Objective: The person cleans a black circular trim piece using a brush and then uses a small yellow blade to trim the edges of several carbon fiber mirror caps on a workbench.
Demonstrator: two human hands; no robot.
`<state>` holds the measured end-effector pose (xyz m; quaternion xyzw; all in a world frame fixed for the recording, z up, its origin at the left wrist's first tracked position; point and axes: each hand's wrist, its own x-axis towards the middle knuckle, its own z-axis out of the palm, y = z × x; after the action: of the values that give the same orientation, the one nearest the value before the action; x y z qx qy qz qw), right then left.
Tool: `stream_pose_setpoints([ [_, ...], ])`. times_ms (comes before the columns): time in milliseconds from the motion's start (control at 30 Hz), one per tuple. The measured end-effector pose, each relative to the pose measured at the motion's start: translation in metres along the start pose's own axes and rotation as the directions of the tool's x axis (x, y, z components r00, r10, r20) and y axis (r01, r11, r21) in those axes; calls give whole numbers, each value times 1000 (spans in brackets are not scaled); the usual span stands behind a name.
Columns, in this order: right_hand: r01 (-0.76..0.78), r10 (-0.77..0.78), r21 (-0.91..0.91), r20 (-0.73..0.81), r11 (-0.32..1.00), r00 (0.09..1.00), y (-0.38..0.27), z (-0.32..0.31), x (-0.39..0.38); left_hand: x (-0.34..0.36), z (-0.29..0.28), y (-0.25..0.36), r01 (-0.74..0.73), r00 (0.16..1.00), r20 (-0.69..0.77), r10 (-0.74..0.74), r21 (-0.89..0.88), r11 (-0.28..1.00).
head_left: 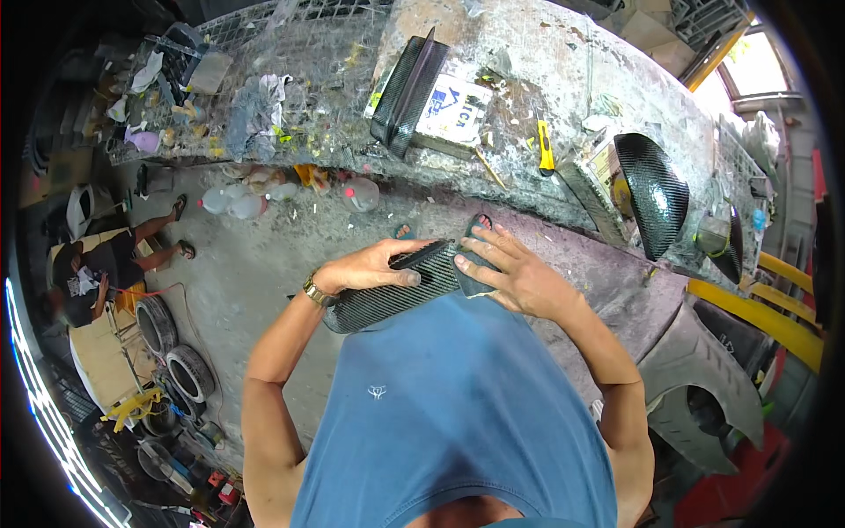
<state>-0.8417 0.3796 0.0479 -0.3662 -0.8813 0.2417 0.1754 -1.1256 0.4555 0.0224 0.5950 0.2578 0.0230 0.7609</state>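
Observation:
In front of my body I hold a black carbon-fibre part [378, 306] with a glossy weave and a raised fin. My left hand [374, 268] is closed round its fin, the thumb lying along the near side. My right hand [521, 273] is at the part's right end, with fingers laid over a dark grey piece of sandpaper [473, 275] that is pressed against the part. The underside of the part and the fingertips of my left hand are hidden.
On the worn workbench [326, 106] ahead lie another finned carbon-fibre part [407, 97], a yellow utility knife [545, 148] and a curved carbon-fibre shell [653, 194]. Plastic jugs [359, 194] stand beneath. A grey moulded panel [704, 387] is at right; another person [92, 273] sits at left near tyres [189, 373].

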Motion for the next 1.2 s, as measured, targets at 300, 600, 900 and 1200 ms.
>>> stream_pose_setpoints([
  [300, -70, 53, 177, 96, 982, 994, 2, -7, -1, 3, 4, -1, 20, 998, 61, -27, 111, 994],
  [600, -6, -8, 207, 67, 978, 998, 13, -11, 5, 7, 8, 13, 68, 996, 62, -62, -95, 993],
  [900, -79, 54, 298, 91, 951, 994, 4, -9, -8, 6, 4, -2, -61, 994, 86, 60, 7, 998],
  [1200, -119, 371, 746, -180, 656, 911, 37, -7, -17, 2, 5, 6, -18, 1000, -19, 20, 104, 994],
])
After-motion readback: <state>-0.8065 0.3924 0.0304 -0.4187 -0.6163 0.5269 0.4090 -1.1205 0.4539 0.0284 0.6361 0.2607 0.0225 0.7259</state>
